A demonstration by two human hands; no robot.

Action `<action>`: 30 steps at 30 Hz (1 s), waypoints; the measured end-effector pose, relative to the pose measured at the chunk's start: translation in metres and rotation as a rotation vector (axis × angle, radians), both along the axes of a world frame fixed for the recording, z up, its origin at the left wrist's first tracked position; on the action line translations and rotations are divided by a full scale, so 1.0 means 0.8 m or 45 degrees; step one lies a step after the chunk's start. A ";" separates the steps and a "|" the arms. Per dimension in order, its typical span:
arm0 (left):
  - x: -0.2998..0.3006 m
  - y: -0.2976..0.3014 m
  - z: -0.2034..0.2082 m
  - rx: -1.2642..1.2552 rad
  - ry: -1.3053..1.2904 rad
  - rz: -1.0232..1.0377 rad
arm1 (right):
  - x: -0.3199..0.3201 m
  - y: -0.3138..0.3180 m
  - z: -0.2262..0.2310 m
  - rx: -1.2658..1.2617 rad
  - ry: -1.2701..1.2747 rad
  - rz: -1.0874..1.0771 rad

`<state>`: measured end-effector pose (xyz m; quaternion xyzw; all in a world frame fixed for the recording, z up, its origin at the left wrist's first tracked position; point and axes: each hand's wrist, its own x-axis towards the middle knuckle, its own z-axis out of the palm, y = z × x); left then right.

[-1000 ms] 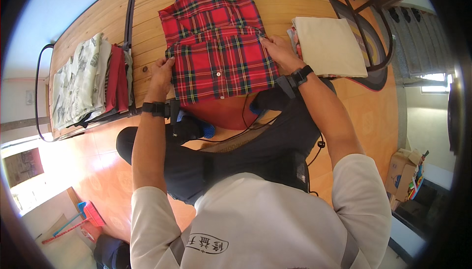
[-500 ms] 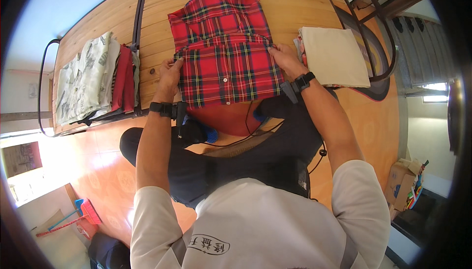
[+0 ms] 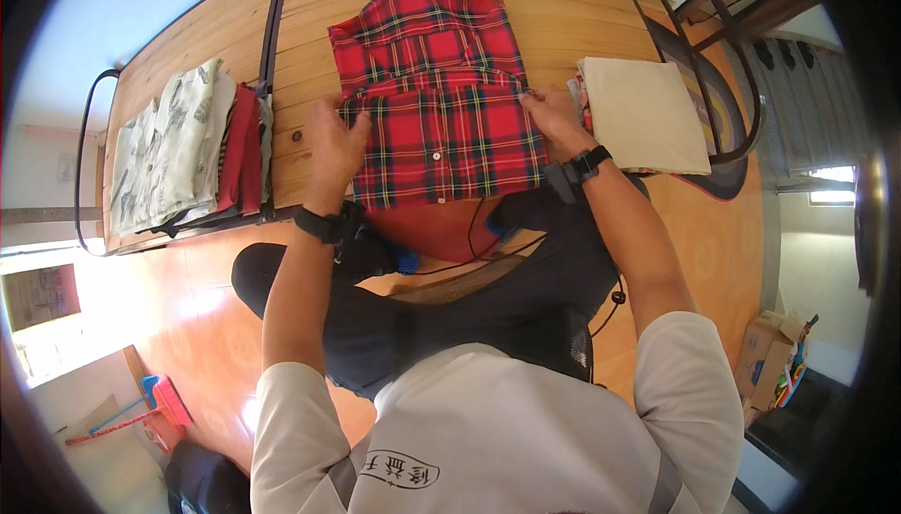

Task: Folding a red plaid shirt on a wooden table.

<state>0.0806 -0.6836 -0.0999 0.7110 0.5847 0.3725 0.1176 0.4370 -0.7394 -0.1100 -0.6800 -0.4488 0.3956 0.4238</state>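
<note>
A red plaid shirt (image 3: 441, 129) lies on the wooden table with its collar at the far end and its lower part folded up across it. Its near edge hangs just past the table's front edge, and two white buttons show. My left hand (image 3: 337, 146) is at the shirt's left edge, slightly blurred, thumb and fingers apart, with no cloth visibly gripped. At the right end of the fold, my right hand (image 3: 556, 120) pinches the shirt's edge between thumb and fingers. Both wrists wear black straps with small devices.
Folded clothes (image 3: 178, 153), printed white and red, are stacked on the left. A folded cream cloth (image 3: 648, 115) tops another pile at the right. The wooden table (image 3: 314, 7) has a dark metal seam (image 3: 272, 35). A black metal frame (image 3: 718, 63) stands at right.
My left hand has loosened from the shirt's left edge, its fingers spreading. My right hand stays at the right edge. The whole view has shifted slightly.
</note>
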 end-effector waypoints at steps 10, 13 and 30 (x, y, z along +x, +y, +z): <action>0.031 -0.039 -0.048 -0.156 0.728 -0.303 | -0.039 -0.016 0.037 0.467 -1.404 0.270; 0.027 -0.040 -0.079 -0.174 0.701 -0.237 | -0.049 -0.017 0.040 0.416 -1.433 0.334; 0.043 -0.062 -0.065 0.208 0.644 -0.279 | -0.091 -0.031 -0.018 0.556 -1.463 0.681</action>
